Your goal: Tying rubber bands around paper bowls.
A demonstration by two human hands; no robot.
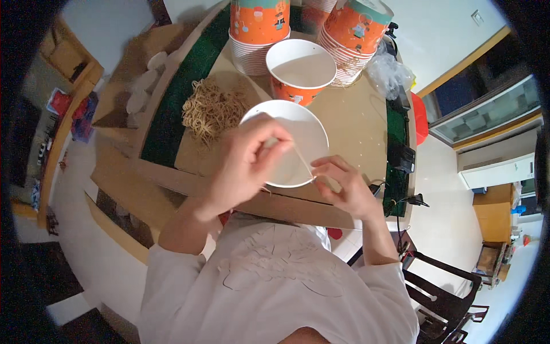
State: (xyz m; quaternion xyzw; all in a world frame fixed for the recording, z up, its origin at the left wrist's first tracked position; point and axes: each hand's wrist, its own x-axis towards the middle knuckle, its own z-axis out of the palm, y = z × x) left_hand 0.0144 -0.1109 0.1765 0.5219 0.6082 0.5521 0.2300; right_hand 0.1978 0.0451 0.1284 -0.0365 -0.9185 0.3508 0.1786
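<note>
1. Table (355, 123): a brown board surface running from the near edge at the person's chest to the far stacks; everything below rests on or is held above it.
2. Stacks of orange paper cups (259, 28): two columns at the far edge, left and right; a single orange paper bowl (299, 69) stands open just nearer, between them.
3. Pile of rubber bands (213, 109): tan loops heaped on the table, to the left of the hands and slightly farther away.
4. White paper bowl (303, 135): held above the near part of the table, tilted with its opening toward the viewer; its left rim is hidden behind the left hand.
5. Left hand (243, 163): closed around the bowl's left rim, fingers curled over the lip.
6. Right hand (344, 186): at the bowl's near-right rim, thumb and forefinger pinched on one end of the band.
7. Stretched rubber band (302, 160): a thin pale line, its long axis running from the left fingers, upper left, down to the right fingertips at lower right, crossing the bowl's mouth. Both hands touch it.
</note>
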